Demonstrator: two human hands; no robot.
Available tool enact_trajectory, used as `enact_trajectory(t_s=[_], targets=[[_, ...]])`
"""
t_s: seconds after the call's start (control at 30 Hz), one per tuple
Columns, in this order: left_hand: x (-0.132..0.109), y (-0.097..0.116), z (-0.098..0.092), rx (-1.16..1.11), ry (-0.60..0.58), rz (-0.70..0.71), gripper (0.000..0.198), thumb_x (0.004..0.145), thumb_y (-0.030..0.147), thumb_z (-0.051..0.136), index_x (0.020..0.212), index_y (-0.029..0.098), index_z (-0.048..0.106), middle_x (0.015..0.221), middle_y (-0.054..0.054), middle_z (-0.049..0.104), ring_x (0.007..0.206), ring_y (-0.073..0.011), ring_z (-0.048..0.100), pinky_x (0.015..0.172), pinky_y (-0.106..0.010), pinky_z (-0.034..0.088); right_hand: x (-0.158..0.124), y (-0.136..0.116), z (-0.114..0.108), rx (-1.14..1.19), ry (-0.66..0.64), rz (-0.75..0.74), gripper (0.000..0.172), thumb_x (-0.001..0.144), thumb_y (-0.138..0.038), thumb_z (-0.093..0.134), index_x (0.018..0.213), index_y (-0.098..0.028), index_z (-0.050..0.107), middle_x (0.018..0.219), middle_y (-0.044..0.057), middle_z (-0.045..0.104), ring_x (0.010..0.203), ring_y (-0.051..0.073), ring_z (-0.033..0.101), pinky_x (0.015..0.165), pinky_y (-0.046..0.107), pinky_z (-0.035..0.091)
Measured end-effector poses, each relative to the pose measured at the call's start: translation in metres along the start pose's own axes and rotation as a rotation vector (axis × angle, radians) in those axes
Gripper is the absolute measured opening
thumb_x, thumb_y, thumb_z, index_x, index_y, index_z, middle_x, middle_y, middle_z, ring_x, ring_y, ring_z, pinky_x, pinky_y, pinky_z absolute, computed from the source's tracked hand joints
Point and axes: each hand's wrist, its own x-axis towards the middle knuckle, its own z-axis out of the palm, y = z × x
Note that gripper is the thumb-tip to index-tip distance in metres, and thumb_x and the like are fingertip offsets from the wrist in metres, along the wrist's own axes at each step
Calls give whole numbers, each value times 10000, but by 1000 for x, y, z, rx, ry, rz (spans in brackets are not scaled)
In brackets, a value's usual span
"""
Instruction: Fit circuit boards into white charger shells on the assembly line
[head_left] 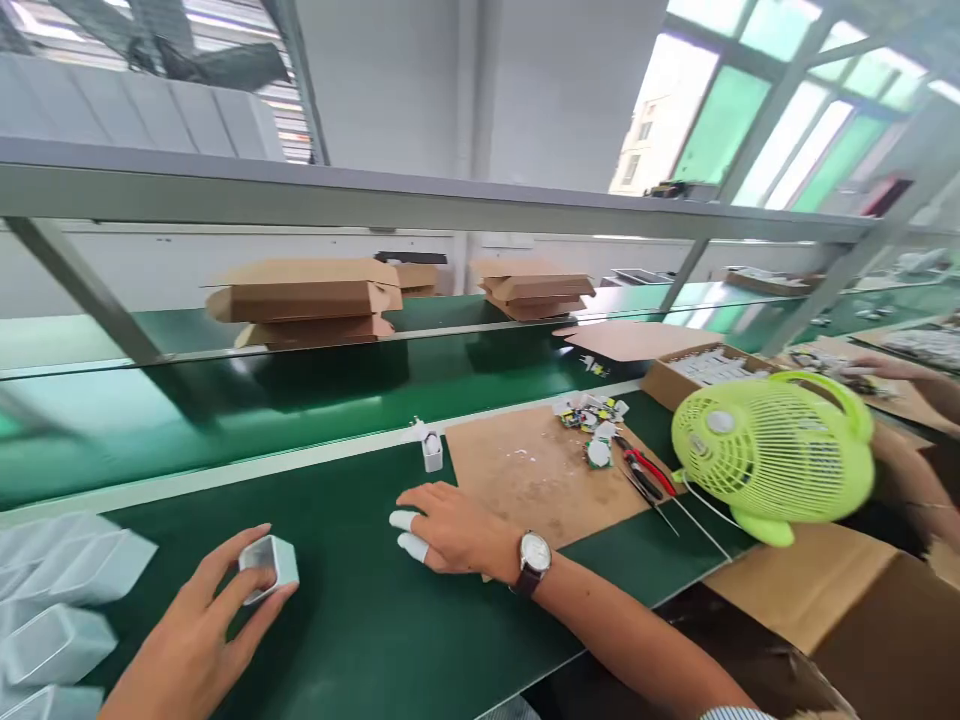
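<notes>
My left hand [191, 625] grips a white, square plastic housing [281, 562] with its hollow end towards me, one finger reaching into the opening. My right hand [446, 527] hovers or rests palm down over the green work surface [352, 620]; I cannot tell whether it touches. Its fingers are apart, with white covers on two fingertips, and it holds nothing. Just beyond it stands a small white housing [433, 453] with something inside. More white housings [64, 640] lie in a group at the far left, beside my left hand.
A brown cardboard sheet [517, 470] carries small circuit boards [598, 452] and red-handled pliers [651, 468]. A lime-green fan [780, 450] stands at the right, before a box of white parts [709, 365]. Another person's arm [915, 480] is behind it. A shelf [420, 205] spans overhead.
</notes>
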Motion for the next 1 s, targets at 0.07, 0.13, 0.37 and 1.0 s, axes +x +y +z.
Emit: enact_trajectory(t_s=[0.07,0.13,0.37,1.0], targets=[[14,8,27,-65,-73,125,280,970,470,563,838,248,670,1302,-72,672,860,-210,745,731,-323,604,-12,19,-22,-56,-51,219,225,993,-282,595,1181,-167,636,1327,140,622,1146,250,610,977,384,505],[25,14,51,-96,-98,169,272,967,481,566,874,246,668,1296,-75,680,926,-222,752,767,-312,614,-33,39,-45,-122,-106,504,226,961,-272,634,1171,-188,632,1335,135,615,1168,266,601,1007,395,496],[33,20,92,-261,-179,-88,568,910,619,570,1340,247,577,1250,-105,684,1083,-309,723,879,-437,627,-132,91,-89,-320,-47,1207,213,908,-166,606,1094,-64,599,1193,309,602,1033,387,663,847,474,527],[20,30,72,-363,-155,-153,486,928,405,642,1382,253,560,1287,-103,625,1162,-258,674,1016,-396,575,24,24,-11,516,-85,538,352,1004,-452,571,1138,-152,698,936,64,753,750,202,719,691,327,592]])
